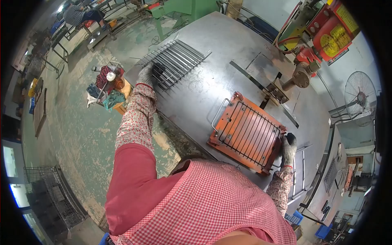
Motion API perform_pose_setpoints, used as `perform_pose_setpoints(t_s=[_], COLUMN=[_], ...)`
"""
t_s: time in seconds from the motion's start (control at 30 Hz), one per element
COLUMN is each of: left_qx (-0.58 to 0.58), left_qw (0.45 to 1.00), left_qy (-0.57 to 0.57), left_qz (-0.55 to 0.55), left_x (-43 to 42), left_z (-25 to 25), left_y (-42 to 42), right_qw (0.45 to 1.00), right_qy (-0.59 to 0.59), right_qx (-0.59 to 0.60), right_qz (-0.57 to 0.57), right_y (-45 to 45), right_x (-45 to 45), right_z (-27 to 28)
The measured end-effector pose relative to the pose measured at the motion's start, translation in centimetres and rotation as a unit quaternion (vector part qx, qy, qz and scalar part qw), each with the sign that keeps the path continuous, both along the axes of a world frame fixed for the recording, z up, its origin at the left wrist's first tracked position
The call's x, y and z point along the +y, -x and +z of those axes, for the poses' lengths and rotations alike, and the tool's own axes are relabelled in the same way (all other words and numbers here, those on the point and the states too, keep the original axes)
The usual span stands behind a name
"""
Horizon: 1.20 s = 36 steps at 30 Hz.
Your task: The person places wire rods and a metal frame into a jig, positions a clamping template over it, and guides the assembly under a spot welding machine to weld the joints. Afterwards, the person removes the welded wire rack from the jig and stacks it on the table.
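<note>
My left hand (150, 76), in a grey glove with dark fingers, is at the near left edge of a stack of wire racks (179, 61). Its fingers are closed over the bars, partly lost among them. An orange metal jig (232, 112) lies in front of me, with a wire handle (220, 116) at its left end. On the jig sits a single black wire rack (251, 130) with parallel bars. My right hand (289, 147), also gloved, is at the jig's right end with its fingers curled; what they hold there is hidden.
A metal table (192, 100) carries the work. Behind the jig stands a steel fixture (277, 93) below a red machine (332, 38). Wire frames (301, 169) lie to the right, a fan (360, 96) beyond. A cluttered stand (114, 87) is at left; a person (77, 15) sits far off.
</note>
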<state>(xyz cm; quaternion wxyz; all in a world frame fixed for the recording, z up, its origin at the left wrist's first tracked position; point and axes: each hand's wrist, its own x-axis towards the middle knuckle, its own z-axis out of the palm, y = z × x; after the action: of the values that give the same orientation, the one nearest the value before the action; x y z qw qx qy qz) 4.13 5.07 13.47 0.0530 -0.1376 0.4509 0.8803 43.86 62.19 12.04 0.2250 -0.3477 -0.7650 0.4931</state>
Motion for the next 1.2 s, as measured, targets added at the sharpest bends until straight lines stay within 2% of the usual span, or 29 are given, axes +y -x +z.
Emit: perform_pose_setpoints(t_s=[0.07, 0.1, 0.13, 0.17, 0.2, 0.27, 0.33, 0.37, 0.47, 0.53, 0.57, 0.63, 0.67, 0.7, 0.73, 0.77, 0.8, 0.83, 0.87, 0.9, 0.93, 0.97, 1.03, 1.1, 1.17, 1.2], left_qx=[-0.031, -0.036, -0.066, -0.09, -0.093, -0.107, -0.107, -0.107, -0.083, -0.02, -0.015, 0.108, 0.156, 0.181, 0.135, 0.062, 0.005, -0.062, -0.133, -0.096, -0.15, 0.019, 0.007, -0.072, -0.011, -0.011], left_qw=[0.997, 0.997, 0.937, 0.805, 0.804, 0.737, 0.681, 0.681, 0.647, 0.585, 0.582, 0.667, 0.716, 0.708, 0.826, 0.893, 0.902, 0.896, 0.869, 0.887, 0.842, 0.791, 0.829, 0.765, 0.709, 0.71], left_qy=[0.071, 0.071, 0.342, 0.586, 0.586, 0.66, 0.711, 0.711, 0.744, 0.797, 0.797, 0.728, 0.666, 0.66, 0.488, 0.301, 0.215, 0.135, 0.111, 0.047, 0.055, 0.071, 0.106, 0.166, 0.192, 0.204], left_qz=[0.019, 0.022, -0.005, -0.034, -0.034, -0.094, -0.137, -0.138, -0.142, -0.151, -0.16, -0.119, -0.139, -0.177, -0.248, -0.327, -0.375, -0.418, -0.464, -0.448, -0.515, -0.607, -0.549, -0.618, -0.679, -0.674], left_x=[0.2, -0.3, -1.1, -1.2, -1.3, -1.4, -0.8, -1.0, -0.7, 0.1, 1.3, 4.8, 6.9, 8.9, 11.5, 13.6, 14.8, 15.2, 15.0, 14.6, 13.0, 11.3, 10.8, 10.3, 10.7, 11.3], left_z=[0.2, 0.4, 0.9, 2.7, 3.4, 4.2, 6.1, 5.8, 5.3, 6.1, 7.5, 10.1, 9.3, 8.5, 7.6, 6.6, 4.7, 3.2, 3.0, 6.5, 6.3, 1.8, -1.3, -0.8, 0.0, 1.4], left_y=[-0.3, -0.4, -0.2, -0.8, -1.1, -1.8, -3.1, -2.9, -2.7, -3.0, -4.0, -6.9, -7.8, -8.9, -10.7, -12.4, -13.7, -14.3, -15.0, -18.6, -17.5, -14.0, -14.0, -15.5, -19.3, -20.8], right_qw=[1.0, 1.0, 1.0, 1.0, 1.0, 0.999, 0.983, 0.968, 0.96, 0.958, 0.957, 0.951, 0.947, 0.928, 0.923, 0.906, 0.915, 0.851, 0.881, 0.92, 0.917, 0.91, 0.919, 0.937, 0.93, 0.933], right_qy=[-0.004, -0.002, 0.001, 0.002, -0.019, -0.041, -0.145, -0.196, -0.218, -0.216, -0.215, -0.223, -0.222, -0.221, -0.204, -0.216, -0.208, -0.329, -0.213, -0.188, -0.257, -0.257, -0.175, -0.128, -0.142, -0.092], right_qx=[0.0, 0.001, 0.001, -0.003, -0.01, -0.019, -0.112, -0.158, -0.176, -0.187, -0.195, -0.216, -0.232, -0.299, -0.325, -0.365, -0.345, -0.409, -0.419, -0.338, -0.291, -0.317, -0.332, -0.307, -0.301, -0.295], right_qz=[0.003, -0.001, -0.004, 0.0, -0.002, -0.004, 0.006, 0.01, 0.01, 0.009, 0.011, 0.008, 0.014, -0.027, -0.008, -0.009, -0.014, 0.032, -0.047, -0.071, -0.096, -0.079, -0.116, -0.11, -0.159, -0.184], right_y=[-0.1, -0.2, -0.2, -0.2, -0.1, -0.2, 0.0, 0.0, 0.0, -0.1, 0.0, 0.1, 0.0, 1.7, 2.5, 2.7, 2.8, 1.8, 2.9, 1.7, 0.5, -0.4, -4.1, -9.5, -14.8, -16.4], right_x=[0.2, 0.4, 0.5, 0.6, 0.7, 0.4, -0.7, -1.0, -1.7, -2.2, -2.4, -2.3, -1.0, -3.7, -6.5, -7.4, -8.9, -7.1, -11.9, -15.5, -16.8, -18.1, -22.4, -25.6, -28.8, -30.3], right_z=[-0.2, -0.5, -0.7, -0.8, -0.8, -0.7, 0.4, 0.8, 1.4, 2.0, 2.1, 1.7, 0.4, 3.3, 6.7, 6.6, 6.5, 0.8, 5.0, 7.5, 5.0, 3.1, 4.7, 4.9, 5.1, 6.3])
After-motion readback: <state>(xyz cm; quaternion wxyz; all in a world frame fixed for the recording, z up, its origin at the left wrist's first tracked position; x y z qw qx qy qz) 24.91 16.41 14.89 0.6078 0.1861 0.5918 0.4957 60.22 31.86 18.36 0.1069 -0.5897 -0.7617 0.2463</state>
